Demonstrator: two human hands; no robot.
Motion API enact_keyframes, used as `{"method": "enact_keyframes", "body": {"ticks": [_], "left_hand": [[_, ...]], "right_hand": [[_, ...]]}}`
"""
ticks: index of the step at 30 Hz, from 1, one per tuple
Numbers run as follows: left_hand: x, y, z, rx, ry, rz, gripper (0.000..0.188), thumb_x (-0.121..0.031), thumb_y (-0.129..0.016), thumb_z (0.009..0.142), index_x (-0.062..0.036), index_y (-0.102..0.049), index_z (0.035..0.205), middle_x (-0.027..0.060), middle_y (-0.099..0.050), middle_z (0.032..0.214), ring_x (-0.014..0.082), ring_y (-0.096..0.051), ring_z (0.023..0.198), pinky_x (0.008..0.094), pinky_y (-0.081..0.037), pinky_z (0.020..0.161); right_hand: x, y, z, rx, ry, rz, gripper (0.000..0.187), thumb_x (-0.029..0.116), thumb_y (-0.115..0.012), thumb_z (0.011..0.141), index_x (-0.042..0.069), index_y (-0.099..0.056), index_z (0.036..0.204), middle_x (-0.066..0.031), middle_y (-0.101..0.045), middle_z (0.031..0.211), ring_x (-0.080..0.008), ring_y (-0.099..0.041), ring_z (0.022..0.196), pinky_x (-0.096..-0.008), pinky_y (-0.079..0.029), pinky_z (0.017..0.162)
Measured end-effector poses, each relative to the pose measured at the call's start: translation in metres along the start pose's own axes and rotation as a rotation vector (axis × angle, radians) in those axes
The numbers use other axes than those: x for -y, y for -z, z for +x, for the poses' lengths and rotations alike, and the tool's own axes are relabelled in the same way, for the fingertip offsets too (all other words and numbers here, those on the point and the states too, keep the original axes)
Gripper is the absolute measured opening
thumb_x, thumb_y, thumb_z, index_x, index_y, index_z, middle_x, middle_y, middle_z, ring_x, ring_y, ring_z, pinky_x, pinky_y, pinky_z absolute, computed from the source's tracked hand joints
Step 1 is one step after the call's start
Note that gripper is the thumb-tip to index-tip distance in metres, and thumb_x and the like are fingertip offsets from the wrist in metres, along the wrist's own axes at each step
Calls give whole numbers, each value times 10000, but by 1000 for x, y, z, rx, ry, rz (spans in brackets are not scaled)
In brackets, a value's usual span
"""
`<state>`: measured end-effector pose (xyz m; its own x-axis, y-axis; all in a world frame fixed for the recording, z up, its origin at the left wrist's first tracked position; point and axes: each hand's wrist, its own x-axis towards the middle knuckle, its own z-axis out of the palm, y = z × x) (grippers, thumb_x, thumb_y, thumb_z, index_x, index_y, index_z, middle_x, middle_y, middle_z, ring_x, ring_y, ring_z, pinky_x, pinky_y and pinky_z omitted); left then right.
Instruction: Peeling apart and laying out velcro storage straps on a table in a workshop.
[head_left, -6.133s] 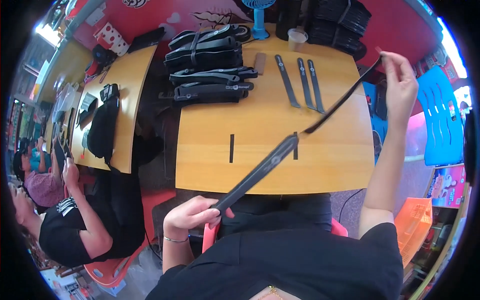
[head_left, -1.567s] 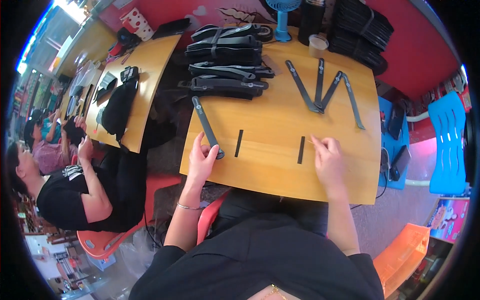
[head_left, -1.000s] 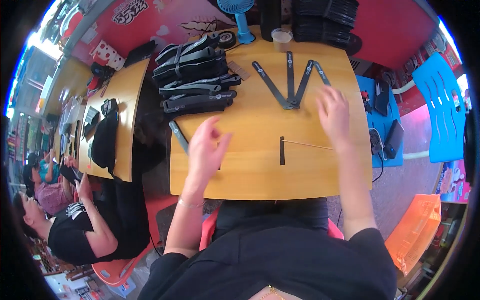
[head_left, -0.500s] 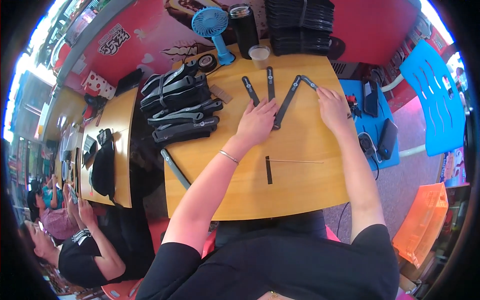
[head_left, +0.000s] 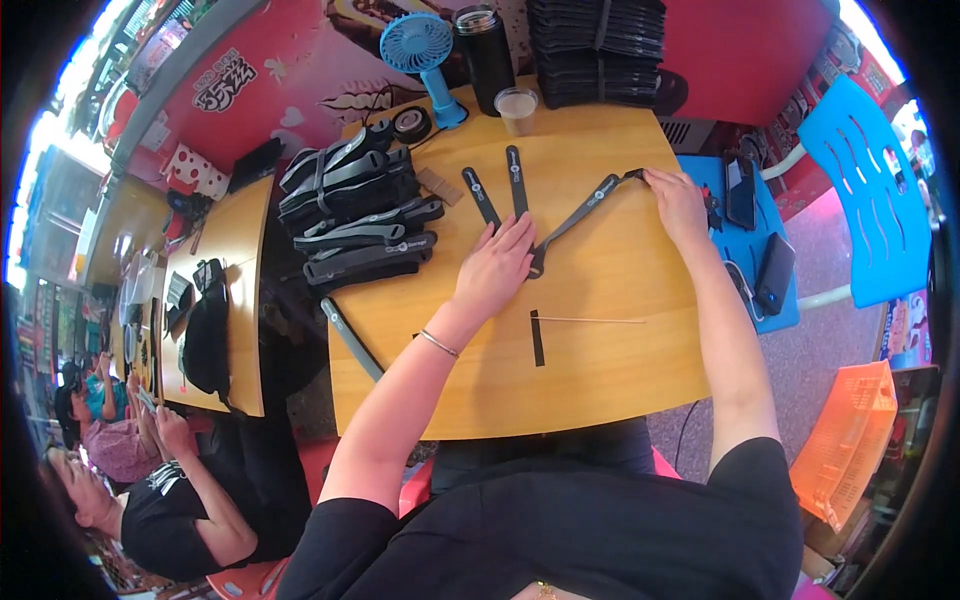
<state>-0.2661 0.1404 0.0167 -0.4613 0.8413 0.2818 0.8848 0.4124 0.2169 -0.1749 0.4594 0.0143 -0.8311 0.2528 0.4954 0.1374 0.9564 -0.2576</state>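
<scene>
My left hand (head_left: 494, 264) lies with its fingers stretched out on the lower ends of dark grey straps on the table. Two of them, an outer strap (head_left: 481, 200) and a taller strap (head_left: 516, 182), point away from me beyond its fingertips. A third grey strap (head_left: 588, 206) slants from beside those fingers up to the right. Its far end runs into a dark, twisted bit at the fingertips of my right hand (head_left: 682, 208), which are closed on it. Nearer to me lie a short black strip (head_left: 538, 340) and a thin stick (head_left: 592, 320) touching it.
Bundled grey straps (head_left: 350, 205) are heaped at the left, with a single strap (head_left: 352, 338) below. Along the back stand a blue fan (head_left: 432, 75), black bottle (head_left: 487, 60), plastic cup (head_left: 517, 112) and black stack (head_left: 597, 55). A blue chair (head_left: 870, 200) is at right.
My left hand has slid left and toward me, shifting the straps under it. My right hand has moved right, drawing the slanted strap's far end that way.
</scene>
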Motion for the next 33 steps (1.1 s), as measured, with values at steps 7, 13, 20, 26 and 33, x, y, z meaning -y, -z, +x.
{"method": "enact_keyframes", "body": {"ticks": [7,13,20,26,33], "left_hand": [[3,11,-15,83,-2,-11,417,-147,-524,910,-58,-491,1316,90,-415,1430,270,-379,1333,450,-327,1088],[-8,9,-12,-32,20,8,373,-190,-556,890,-83,-546,1247,87,-485,1323,270,-425,1270,468,-339,1064],[-14,8,8,-119,42,-124,314,-171,-588,873,-50,-601,1162,167,-516,1203,361,-454,1195,459,-360,1021],[-6,-4,5,-91,18,-146,345,-176,-551,904,-74,-567,1233,174,-466,1333,370,-405,1276,488,-314,1068],[-5,-7,4,-63,19,-91,403,-218,-533,913,-66,-527,1286,153,-453,1385,327,-400,1309,489,-306,1079]], "right_hand": [[-25,9,-1,81,-41,-89,278,93,-545,856,86,-669,1104,-69,-651,1151,-260,-578,1043,-367,-484,860],[-8,0,9,127,-46,-175,276,113,-590,844,91,-661,1110,-86,-641,1063,-279,-571,989,-390,-484,828],[25,12,20,58,-70,-149,256,159,-633,830,58,-664,1063,-130,-625,1017,-294,-572,988,-397,-484,826],[88,-22,31,148,-177,284,305,232,-639,852,38,-625,1086,-167,-629,1048,-327,-598,1013,-423,-481,867],[140,-36,65,336,-414,75,484,308,-800,702,15,-582,1019,-179,-656,1011,-340,-635,963,-428,-515,801]]}}
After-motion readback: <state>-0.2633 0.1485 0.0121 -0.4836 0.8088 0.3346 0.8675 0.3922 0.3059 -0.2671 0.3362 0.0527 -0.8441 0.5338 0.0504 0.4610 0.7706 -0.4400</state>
